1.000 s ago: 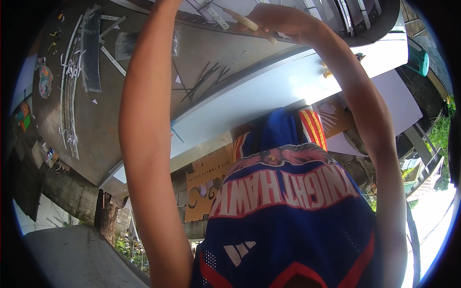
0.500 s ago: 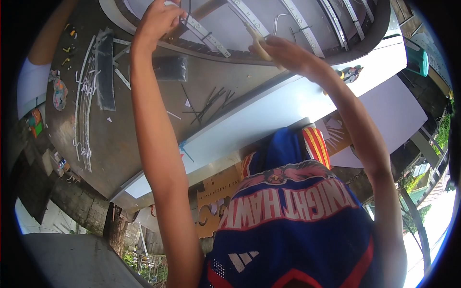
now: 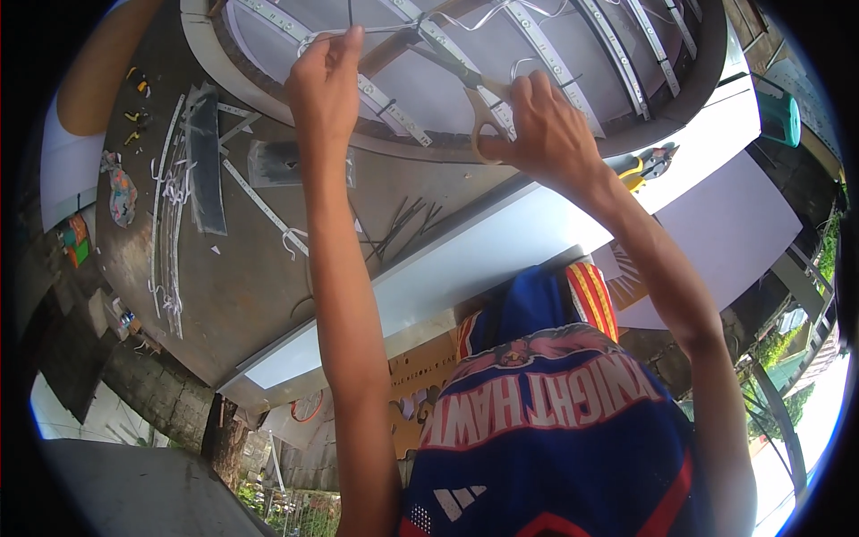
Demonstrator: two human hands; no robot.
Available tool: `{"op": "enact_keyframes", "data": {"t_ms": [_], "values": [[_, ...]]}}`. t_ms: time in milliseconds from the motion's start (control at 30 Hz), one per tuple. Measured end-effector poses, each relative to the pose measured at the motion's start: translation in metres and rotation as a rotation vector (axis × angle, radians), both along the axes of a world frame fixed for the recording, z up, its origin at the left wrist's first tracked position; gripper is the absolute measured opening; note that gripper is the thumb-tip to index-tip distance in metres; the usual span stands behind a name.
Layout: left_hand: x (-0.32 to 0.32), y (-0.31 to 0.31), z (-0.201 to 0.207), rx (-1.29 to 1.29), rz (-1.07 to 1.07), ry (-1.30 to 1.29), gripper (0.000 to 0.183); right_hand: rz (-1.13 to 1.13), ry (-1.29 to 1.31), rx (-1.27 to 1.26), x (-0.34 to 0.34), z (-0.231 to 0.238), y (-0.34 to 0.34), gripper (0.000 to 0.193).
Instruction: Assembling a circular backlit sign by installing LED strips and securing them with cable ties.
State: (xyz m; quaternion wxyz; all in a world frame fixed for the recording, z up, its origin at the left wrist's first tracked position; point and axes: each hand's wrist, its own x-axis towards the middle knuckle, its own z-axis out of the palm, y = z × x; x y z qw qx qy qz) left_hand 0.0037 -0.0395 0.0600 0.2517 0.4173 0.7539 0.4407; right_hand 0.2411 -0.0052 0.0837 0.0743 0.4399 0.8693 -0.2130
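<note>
My right hand [image 3: 553,130] has its thumb and fingers in the cream handles of a pair of scissors [image 3: 484,115]. The partly open blades point up and left, over an LED strip [image 3: 447,46] in a large rounded frame [image 3: 380,141]. Left of them, my left hand [image 3: 324,88] pinches a thin black cable tie [image 3: 351,12] whose end sticks up past the fingers. White wire [image 3: 474,21] runs beside the blades and toward the left fingertips. Several LED strips lie side by side across the frame, some with black ties around them.
Yellow-handled pliers [image 3: 640,174] lie on the white panel [image 3: 429,251] by my right forearm. Left of the frame, the dark table [image 3: 242,277] holds loose LED strips [image 3: 170,233], plastic packets [image 3: 208,161] and black ties [image 3: 407,224]. A green stool [image 3: 783,118] stands at far right.
My left hand has moved right and down, closer to the scissors. The scissors have turned into clear view, with their blades toward the left hand. The whole view has shifted slightly.
</note>
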Motion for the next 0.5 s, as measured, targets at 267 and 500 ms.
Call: {"op": "enact_keyframes", "data": {"t_ms": [267, 500], "values": [[0.017, 0.007, 0.008, -0.033, 0.115, -0.013, 0.032, 0.139, 0.105, 0.232, -0.004, -0.019, 0.031, 0.048], [0.029, 0.008, 0.019, -0.010, 0.111, 0.002, 0.032, 0.354, 0.130, 0.373, 0.001, -0.026, 0.047, 0.040]]}}
